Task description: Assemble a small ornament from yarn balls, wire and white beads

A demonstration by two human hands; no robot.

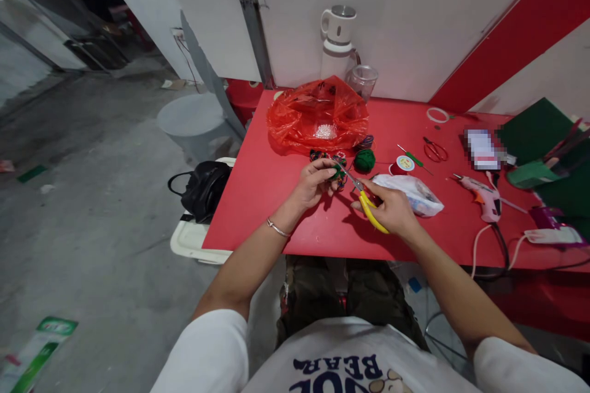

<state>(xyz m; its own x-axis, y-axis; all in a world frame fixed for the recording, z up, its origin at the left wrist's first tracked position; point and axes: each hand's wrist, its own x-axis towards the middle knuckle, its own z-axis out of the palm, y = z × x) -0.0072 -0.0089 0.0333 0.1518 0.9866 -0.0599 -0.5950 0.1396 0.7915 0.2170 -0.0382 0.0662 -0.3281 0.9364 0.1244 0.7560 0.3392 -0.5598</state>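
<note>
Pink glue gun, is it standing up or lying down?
Lying down: the pink glue gun rests on its side, flat against the red table.

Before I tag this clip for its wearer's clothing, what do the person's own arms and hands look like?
Short white sleeves cover the upper arms, leaving the forearms bare. A thin silver-coloured bangle sits near the left wrist; none shows near the right. The left hand and right hand are both gloveless.

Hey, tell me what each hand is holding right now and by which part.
The right hand grips scissors by the yellow handle. The left hand holds a small multicoloured piece; which part is too small to tell.
</note>
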